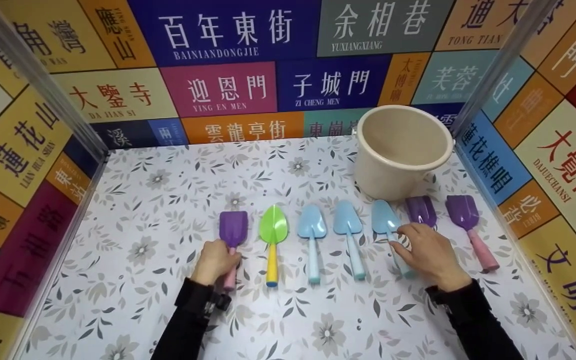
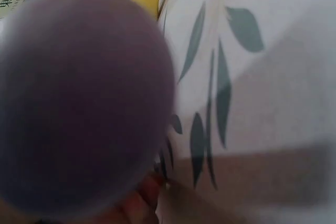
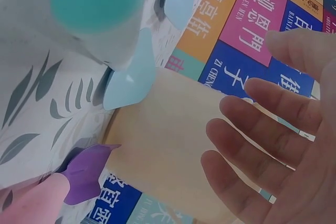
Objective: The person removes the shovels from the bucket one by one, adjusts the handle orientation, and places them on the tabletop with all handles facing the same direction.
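Several toy shovels lie in a row on the floral cloth. My left hand (image 1: pixel 212 262) grips the pink handle of the leftmost purple shovel (image 1: pixel 233 227); in the left wrist view the blurred handle end (image 2: pixel 84 103) hides most of the fingers. My right hand (image 1: pixel 430 252) hovers over a light blue shovel (image 1: pixel 385 216) and another purple shovel (image 1: pixel 422 211), covering part of both. Its fingers (image 3: pixel 268 145) are spread and loosely bent in the right wrist view, holding nothing. Between the hands lie a green shovel with a yellow handle (image 1: pixel 272 265) and two light blue shovels (image 1: pixel 312 222).
A beige bucket (image 1: pixel 393 172) stands behind the shovels on the right. One more purple shovel (image 1: pixel 462 212) lies beyond my right hand. Panels with colourful lettering (image 1: pixel 218 90) enclose the back and both sides of the cloth-covered surface (image 1: pixel 133 320).
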